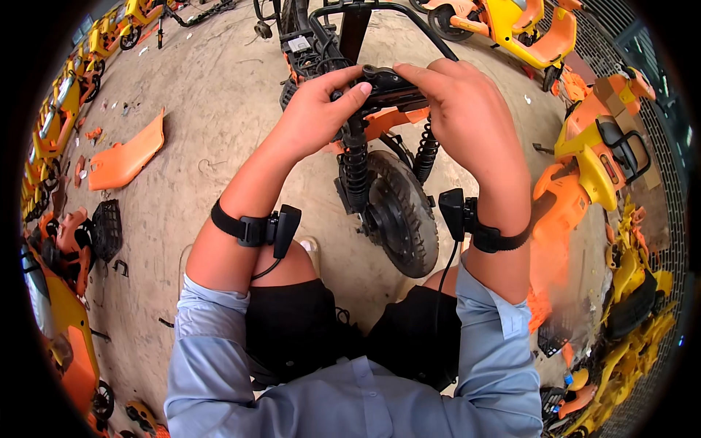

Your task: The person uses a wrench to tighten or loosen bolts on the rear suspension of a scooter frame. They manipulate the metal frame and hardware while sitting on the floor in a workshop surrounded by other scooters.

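Head view: black fitting (394,82) above wheel (405,212), lying between the hands, long axis roughly crosswise. Left hand (318,113): thumb, forefinger narrowly parted beside it. Right hand (473,109): forefinger extended at its top. Neither clearly nearer; cannot tell whether either grips.

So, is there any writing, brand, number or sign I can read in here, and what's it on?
None can be read.
Pale patch on the black scooter frame: too small to make out.
Tyre: no legible lettering.
Yellow-and-orange scooter at upper right: any markings are too small or blurred.
Black wrist box on the left forearm: no legible print.
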A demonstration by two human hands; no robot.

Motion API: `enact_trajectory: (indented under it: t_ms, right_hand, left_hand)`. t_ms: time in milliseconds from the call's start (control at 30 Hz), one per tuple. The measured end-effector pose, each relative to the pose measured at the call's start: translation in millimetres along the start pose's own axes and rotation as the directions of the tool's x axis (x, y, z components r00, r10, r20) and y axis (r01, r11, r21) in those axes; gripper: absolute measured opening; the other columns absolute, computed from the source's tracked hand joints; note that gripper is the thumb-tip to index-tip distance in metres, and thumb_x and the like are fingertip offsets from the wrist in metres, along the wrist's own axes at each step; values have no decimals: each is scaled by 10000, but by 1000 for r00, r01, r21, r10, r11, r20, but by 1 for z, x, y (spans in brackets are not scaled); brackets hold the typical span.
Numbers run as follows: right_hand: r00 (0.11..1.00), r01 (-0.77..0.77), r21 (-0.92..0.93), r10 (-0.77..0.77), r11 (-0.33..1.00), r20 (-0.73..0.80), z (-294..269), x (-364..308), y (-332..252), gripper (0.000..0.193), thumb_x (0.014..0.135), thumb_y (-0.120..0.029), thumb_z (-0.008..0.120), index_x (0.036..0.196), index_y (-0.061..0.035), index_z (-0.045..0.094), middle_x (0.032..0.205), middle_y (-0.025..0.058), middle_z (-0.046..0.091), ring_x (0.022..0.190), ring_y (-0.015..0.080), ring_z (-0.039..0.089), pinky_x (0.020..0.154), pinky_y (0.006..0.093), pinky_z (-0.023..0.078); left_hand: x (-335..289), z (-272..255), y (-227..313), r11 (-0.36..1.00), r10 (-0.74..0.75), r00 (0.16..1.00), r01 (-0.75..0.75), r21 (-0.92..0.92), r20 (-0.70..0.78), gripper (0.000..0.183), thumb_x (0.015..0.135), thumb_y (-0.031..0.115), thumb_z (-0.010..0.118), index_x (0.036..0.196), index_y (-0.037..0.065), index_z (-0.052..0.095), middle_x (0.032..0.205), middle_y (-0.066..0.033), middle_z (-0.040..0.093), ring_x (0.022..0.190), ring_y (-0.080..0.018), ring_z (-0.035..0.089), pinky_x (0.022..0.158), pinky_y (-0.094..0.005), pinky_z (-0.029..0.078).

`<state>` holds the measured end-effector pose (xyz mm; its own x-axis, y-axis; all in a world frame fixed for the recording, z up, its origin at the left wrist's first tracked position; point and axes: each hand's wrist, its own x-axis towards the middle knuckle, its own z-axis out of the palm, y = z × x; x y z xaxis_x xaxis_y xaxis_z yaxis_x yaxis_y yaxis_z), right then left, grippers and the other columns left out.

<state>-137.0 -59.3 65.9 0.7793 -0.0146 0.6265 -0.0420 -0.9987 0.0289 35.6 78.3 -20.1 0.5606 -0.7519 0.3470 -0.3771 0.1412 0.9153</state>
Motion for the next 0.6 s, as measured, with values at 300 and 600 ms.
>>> enact_trajectory:
  t_ms: [300, 600]
  right_hand:
    - [972, 157, -94, -170, 983, -160, 21, 10, 32, 412, 743, 3, 628, 1075, -179, 792, 826, 36, 653, 849, 283, 630, 759, 424, 482]
    - [996, -42, -340, 64, 940, 54, 12, -6, -67, 321, 807, -102, 697, 1096, 34, 669, 861, 98, 658, 808, 241, 679, 706, 342, 536]
  left_hand:
    - [-3, 0, 14, 997, -80, 995, 79, 26, 57, 501, 1039, 292, 620, 1429, -13, 545, 1162, -59, 687, 1037, -116, 624, 903, -301, 520]
    - [-3, -2, 16, 987, -146, 987, 150, -58, 71, 484, 1044, 257, 611, 1441, -7, 531, 1156, -67, 693, 1008, -109, 643, 842, -280, 539]
